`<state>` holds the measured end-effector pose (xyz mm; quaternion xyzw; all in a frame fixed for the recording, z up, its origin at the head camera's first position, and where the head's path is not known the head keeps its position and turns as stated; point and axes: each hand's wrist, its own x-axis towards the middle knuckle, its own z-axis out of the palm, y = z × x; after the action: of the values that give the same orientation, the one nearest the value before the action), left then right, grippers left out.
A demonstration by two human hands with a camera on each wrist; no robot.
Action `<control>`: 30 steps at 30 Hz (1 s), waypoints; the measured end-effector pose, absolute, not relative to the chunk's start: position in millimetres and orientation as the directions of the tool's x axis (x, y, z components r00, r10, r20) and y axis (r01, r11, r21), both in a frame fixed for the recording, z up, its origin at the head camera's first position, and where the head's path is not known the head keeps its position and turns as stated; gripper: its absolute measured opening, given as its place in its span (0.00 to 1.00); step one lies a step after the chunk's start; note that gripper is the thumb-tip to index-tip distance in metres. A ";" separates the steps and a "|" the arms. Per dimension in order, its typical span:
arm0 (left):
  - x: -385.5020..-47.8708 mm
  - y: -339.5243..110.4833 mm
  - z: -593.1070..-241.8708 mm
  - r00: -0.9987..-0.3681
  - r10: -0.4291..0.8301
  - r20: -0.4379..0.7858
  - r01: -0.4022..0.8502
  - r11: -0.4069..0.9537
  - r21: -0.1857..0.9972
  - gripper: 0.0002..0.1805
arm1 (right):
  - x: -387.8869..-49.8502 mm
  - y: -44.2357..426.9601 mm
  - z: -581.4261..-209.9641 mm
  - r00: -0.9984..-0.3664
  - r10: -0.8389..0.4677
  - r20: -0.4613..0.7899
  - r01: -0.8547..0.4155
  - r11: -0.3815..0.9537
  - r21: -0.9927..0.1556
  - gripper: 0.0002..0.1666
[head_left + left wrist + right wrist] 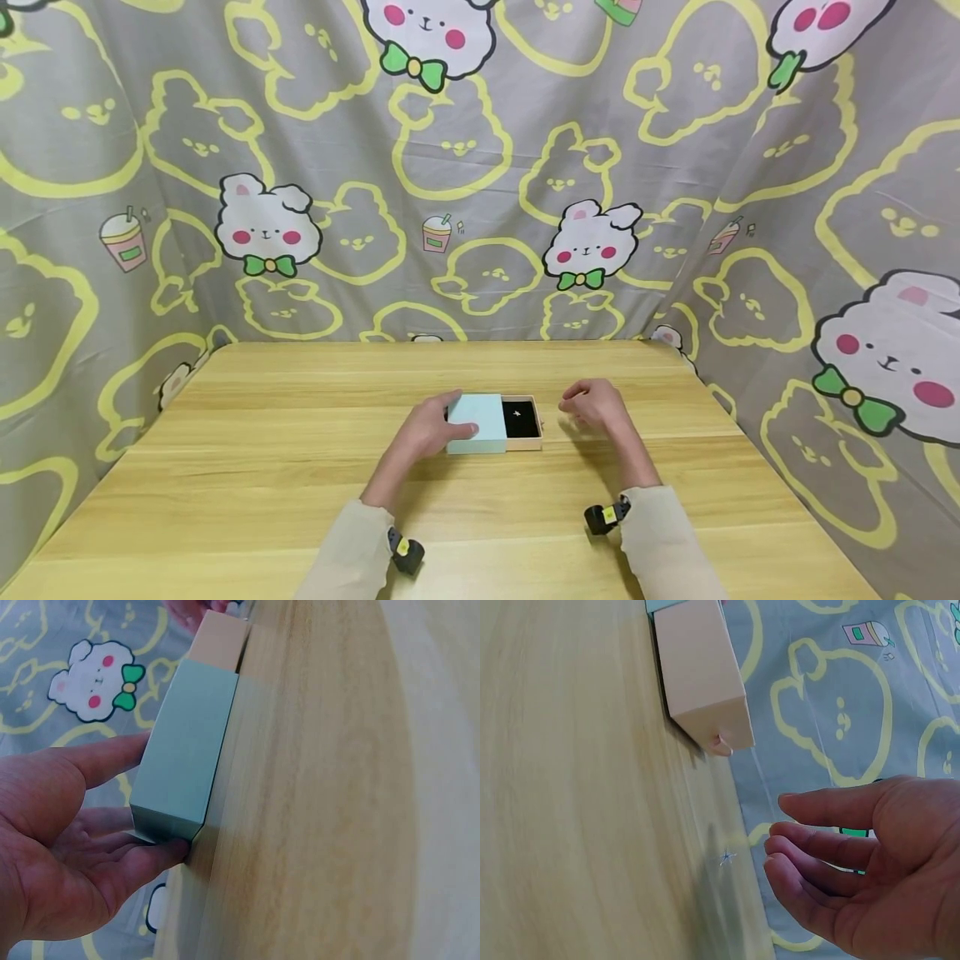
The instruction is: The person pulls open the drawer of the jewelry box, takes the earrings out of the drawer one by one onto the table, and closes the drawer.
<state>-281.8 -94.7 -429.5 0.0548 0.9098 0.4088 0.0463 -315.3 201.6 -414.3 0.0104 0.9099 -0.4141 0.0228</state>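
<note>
On the table lies a drawer-style jewelry box with a light blue sleeve point(477, 417). Its pale pink drawer point(701, 664) is pulled partly out to the right, and a small ribbon loop point(721, 745) shows on the drawer's end. Black padding point(521, 425) lines the drawer, with a tiny silver star-shaped piece point(517, 413) on it. My left hand point(431, 427) grips the sleeve's left end between thumb and fingers. To the right of the drawer, apart from it, my right hand point(596, 403) has loosely bent fingers and holds nothing visible. Another small star-shaped piece point(727, 857) appears on the table near its fingertips.
The wooden table point(300, 500) extends around the box on all sides. A grey curtain point(480, 167) with yellow outlines and white cartoon animals hangs behind the table and along both sides. A small black camera point(406, 552) is strapped at the left wrist, another camera point(602, 518) at the right.
</note>
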 end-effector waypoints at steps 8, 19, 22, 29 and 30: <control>-283.0 -93.9 -429.5 -0.989 0.140 -0.038 0.065 0.663 0.745 0.41 | -312.0 191.1 -408.1 -0.999 -0.003 -0.032 0.023 0.656 -0.754 0.15; -283.1 -93.2 -430.2 -0.990 0.133 -0.041 0.058 0.657 0.752 0.41 | -309.4 175.5 -402.0 -0.999 -0.052 0.011 -0.042 0.648 -0.761 0.19; -283.6 -93.0 -429.8 -0.990 0.132 -0.042 0.056 0.659 0.750 0.41 | -308.1 171.7 -400.1 -0.998 -0.069 0.013 -0.055 0.647 -0.760 0.20; -283.5 -94.2 -429.9 -0.991 0.129 -0.048 0.049 0.659 0.751 0.41 | -306.9 166.2 -397.9 -0.998 -0.063 0.020 -0.057 0.657 -0.752 0.18; -283.4 -94.3 -430.0 -0.991 0.128 -0.047 0.049 0.660 0.750 0.41 | -306.9 165.4 -397.9 -0.998 -0.065 0.025 -0.061 0.657 -0.752 0.18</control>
<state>-283.4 -94.3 -430.0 0.0488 0.9097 0.4095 0.0480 -306.9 165.4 -397.9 -0.0345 0.9101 -0.4129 0.0022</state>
